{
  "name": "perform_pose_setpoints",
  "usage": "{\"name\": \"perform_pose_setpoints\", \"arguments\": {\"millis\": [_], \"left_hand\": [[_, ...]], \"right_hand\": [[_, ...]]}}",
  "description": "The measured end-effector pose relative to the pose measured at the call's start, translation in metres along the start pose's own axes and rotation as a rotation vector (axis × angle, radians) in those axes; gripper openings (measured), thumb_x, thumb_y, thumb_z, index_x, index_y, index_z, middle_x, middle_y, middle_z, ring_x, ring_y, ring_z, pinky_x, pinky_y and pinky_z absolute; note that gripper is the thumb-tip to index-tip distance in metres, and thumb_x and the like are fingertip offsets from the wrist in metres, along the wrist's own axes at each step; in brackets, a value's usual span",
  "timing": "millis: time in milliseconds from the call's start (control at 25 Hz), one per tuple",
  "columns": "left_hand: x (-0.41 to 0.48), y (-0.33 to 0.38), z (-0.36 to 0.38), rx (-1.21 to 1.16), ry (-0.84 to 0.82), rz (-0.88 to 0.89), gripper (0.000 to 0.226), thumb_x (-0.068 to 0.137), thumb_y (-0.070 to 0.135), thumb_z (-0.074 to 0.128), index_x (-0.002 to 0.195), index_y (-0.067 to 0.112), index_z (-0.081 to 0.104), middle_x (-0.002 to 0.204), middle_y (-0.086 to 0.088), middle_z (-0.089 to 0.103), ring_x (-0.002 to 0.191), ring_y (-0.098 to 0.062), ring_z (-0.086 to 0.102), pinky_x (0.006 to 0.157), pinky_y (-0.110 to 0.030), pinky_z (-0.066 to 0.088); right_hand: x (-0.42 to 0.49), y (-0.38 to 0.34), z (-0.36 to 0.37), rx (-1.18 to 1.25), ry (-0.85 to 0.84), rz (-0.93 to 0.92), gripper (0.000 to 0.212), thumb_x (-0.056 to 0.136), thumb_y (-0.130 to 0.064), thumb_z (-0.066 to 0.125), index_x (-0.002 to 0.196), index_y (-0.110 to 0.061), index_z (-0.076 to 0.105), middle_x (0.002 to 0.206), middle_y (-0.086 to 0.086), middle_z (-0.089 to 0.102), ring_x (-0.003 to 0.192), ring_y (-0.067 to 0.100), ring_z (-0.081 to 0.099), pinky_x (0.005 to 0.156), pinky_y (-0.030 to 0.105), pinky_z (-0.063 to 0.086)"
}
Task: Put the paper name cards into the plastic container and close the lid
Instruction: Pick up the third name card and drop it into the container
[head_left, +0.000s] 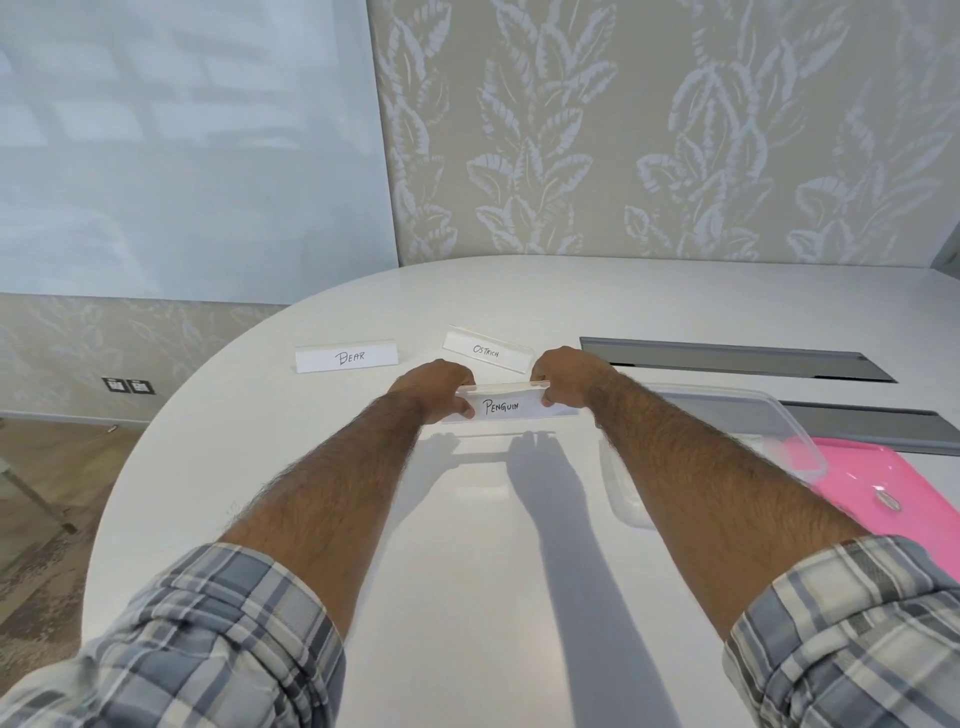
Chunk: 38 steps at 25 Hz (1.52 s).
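A name card reading PENGUIN (511, 406) in a clear plastic holder is lifted above the white table. My left hand (436, 389) grips its left end and my right hand (566, 382) grips its right end. Two more cards stand on the table behind it: BEAR (347, 356) to the left and OSTRICH (488, 349) just beyond my hands. The clear plastic container (789, 431) lies open to the right, partly hidden by my right forearm. Its pink lid (883, 488) rests on the table at the container's right side.
The white table (493, 571) has a rounded left edge with floor beyond. Two grey recessed cable trays (737, 359) run along the table's right far side. A patterned wall stands behind the table.
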<state>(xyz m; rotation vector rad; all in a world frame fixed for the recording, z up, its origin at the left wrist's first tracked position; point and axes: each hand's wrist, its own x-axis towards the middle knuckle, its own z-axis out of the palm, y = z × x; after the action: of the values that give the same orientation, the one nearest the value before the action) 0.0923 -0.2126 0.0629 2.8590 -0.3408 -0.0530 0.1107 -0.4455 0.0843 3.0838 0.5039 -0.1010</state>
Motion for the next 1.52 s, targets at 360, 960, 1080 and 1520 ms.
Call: {"name": "perform_pose_setpoints", "arguments": {"millis": [360, 960, 1080, 1520], "left_hand": [[-0.015, 0.072, -0.041, 0.032, 0.082, 0.070, 0.036, 0.077, 0.037, 0.076, 0.111, 0.032, 0.066, 0.107, 0.006, 0.065, 0.096, -0.020, 0.060, 0.074, -0.032, 0.047], [-0.010, 0.224, -0.019, 0.055, 0.110, 0.223, 0.035, 0.076, 0.037, 0.078, 0.108, 0.030, 0.067, 0.104, 0.005, 0.064, 0.088, -0.018, 0.055, 0.067, -0.029, 0.038], [-0.004, 0.238, -0.010, 0.050, 0.105, 0.217, 0.042, 0.077, 0.038, 0.078, 0.117, 0.029, 0.066, 0.115, 0.003, 0.063, 0.096, -0.019, 0.057, 0.071, -0.030, 0.040], [0.017, 0.265, 0.016, 0.080, 0.044, 0.203, 0.052, 0.080, 0.033, 0.078, 0.128, 0.024, 0.061, 0.127, 0.000, 0.063, 0.114, -0.024, 0.060, 0.083, -0.034, 0.047]], "right_hand": [[-0.063, 0.041, -0.059, -0.006, 0.105, 0.037, 0.044, 0.080, -0.020, 0.074, 0.123, -0.021, 0.063, 0.126, -0.001, 0.061, 0.115, 0.022, 0.057, 0.091, 0.036, 0.046], [-0.174, 0.157, -0.067, -0.033, 0.153, 0.200, 0.046, 0.080, -0.021, 0.074, 0.124, -0.020, 0.062, 0.124, 0.003, 0.063, 0.113, 0.025, 0.058, 0.091, 0.036, 0.048], [-0.183, 0.169, -0.066, -0.041, 0.150, 0.208, 0.047, 0.080, -0.020, 0.074, 0.125, -0.020, 0.061, 0.125, 0.003, 0.063, 0.113, 0.025, 0.059, 0.090, 0.035, 0.047], [-0.175, 0.203, -0.042, -0.001, 0.101, 0.225, 0.044, 0.080, -0.018, 0.075, 0.122, -0.020, 0.063, 0.123, 0.004, 0.064, 0.109, 0.026, 0.061, 0.088, 0.035, 0.049]]}}
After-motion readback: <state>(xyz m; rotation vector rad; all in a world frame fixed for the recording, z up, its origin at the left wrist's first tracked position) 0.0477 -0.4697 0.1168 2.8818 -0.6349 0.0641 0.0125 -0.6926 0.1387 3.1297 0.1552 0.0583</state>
